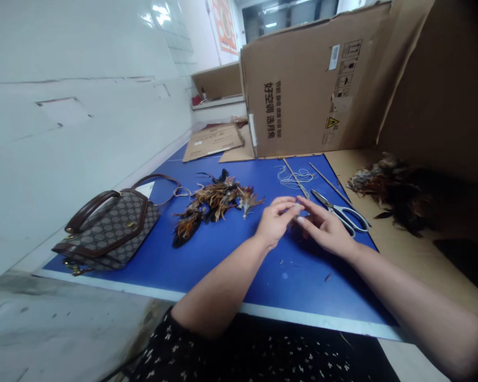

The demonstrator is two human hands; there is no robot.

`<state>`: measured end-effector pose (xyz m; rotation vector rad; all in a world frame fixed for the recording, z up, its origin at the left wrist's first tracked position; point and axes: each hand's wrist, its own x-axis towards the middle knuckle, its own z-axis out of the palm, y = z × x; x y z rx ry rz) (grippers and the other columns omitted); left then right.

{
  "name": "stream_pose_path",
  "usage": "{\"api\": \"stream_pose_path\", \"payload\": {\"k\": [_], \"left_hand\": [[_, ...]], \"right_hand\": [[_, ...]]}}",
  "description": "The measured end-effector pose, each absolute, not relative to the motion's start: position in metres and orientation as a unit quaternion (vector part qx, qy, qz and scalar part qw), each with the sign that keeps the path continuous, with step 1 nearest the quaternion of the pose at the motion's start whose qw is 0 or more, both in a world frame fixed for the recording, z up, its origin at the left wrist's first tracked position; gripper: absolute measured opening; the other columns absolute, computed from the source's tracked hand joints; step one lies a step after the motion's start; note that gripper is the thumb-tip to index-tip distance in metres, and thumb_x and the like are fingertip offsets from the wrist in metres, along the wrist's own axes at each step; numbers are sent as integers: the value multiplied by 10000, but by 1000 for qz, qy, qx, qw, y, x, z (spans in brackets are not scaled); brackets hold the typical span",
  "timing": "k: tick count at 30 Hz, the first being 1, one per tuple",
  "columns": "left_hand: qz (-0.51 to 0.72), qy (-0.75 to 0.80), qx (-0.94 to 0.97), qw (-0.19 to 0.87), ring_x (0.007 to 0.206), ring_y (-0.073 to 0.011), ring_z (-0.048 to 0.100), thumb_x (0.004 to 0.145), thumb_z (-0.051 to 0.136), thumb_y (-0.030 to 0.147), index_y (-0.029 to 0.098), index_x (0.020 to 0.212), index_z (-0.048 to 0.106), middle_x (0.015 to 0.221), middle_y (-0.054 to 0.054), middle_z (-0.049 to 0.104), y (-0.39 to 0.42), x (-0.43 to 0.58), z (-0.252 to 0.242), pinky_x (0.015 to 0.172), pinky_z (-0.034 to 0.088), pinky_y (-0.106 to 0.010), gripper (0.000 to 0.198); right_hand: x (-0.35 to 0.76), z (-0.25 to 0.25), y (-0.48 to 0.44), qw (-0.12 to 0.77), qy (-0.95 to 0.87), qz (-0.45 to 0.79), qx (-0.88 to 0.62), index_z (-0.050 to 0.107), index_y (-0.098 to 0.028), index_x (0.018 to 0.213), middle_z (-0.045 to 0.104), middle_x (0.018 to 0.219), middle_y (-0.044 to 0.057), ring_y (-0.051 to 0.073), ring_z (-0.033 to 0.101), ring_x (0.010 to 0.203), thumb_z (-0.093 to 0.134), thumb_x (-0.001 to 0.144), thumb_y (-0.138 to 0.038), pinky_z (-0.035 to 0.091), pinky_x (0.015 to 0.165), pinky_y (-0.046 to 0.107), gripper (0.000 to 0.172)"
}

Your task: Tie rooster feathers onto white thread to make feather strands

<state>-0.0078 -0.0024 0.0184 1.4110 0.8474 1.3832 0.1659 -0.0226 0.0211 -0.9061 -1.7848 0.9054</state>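
My left hand (pixel 276 222) and my right hand (pixel 327 231) meet above the blue tabletop (pixel 231 254), fingertips pinched close together. Something small and greyish shows between them, mostly covered by the fingers, and I cannot make out what it is. Just beyond my right hand lie scissors (pixel 348 216) with grey handles, the blades pointing away to the left. A bunch of brown and black feathers (pixel 219 200) rests left of my hands. Behind them are a tangle of pale thread (pixel 290 179) and two thin sticks, one stick (pixel 330 183) nearer the right edge.
A brown patterned handbag (pixel 119 228) stands at the table's left, its strap reaching toward the feathers. A large cardboard box (pixel 302 101) rises at the back. On cardboard at the right lies a bigger feather pile (pixel 394 193). Flat cardboard (pixel 213 140) lies behind.
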Motion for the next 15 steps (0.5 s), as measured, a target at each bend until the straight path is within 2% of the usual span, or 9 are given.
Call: {"api": "stream_pose_path", "payload": {"k": [2, 4, 7, 10, 15], "left_hand": [[574, 336, 589, 460, 1300, -245, 538, 871, 755, 381, 218, 949, 824, 1327, -112, 625, -2, -7, 17, 1113, 414, -384, 193], [567, 320, 592, 476, 1369, -265, 492, 881, 747, 366, 225, 977, 824, 1375, -116, 606, -3, -6, 15, 1162, 380, -416, 187], [550, 288, 575, 533, 1334, -284, 528, 886, 740, 369, 220, 998, 821, 1413, -119, 589, -4, -5, 14, 1101, 458, -428, 203], [549, 257, 555, 570, 1286, -281, 565, 887, 743, 368, 211, 989, 820, 1414, -121, 586, -6, -4, 15, 1013, 525, -397, 203], [534, 241, 569, 577, 1253, -250, 598, 902, 734, 356, 197, 972, 823, 1275, -125, 673, -9, -6, 21, 1079, 479, -402, 196]], "right_hand": [[160, 20, -25, 449, -694, 435, -358, 515, -206, 1486, 644, 684, -7, 158, 584, 554, 644, 972, -443, 536, 574, 313, 580], [158, 21, -27, 457, -674, 467, -345, 572, -207, 1400, 643, 714, -4, 153, 588, 584, 651, 971, -456, 531, 601, 308, 502], [159, 22, -27, 450, -665, 501, -322, 654, -195, 1164, 626, 730, -2, 134, 573, 586, 628, 988, -466, 520, 611, 295, 324], [162, 21, -25, 432, -662, 527, -313, 641, -176, 924, 568, 706, -8, 110, 524, 551, 597, 1001, -492, 515, 584, 284, 328], [164, 17, -23, 437, -608, 585, -312, 630, -183, 953, 481, 691, -42, 85, 466, 510, 642, 963, -530, 526, 535, 264, 347]]}}
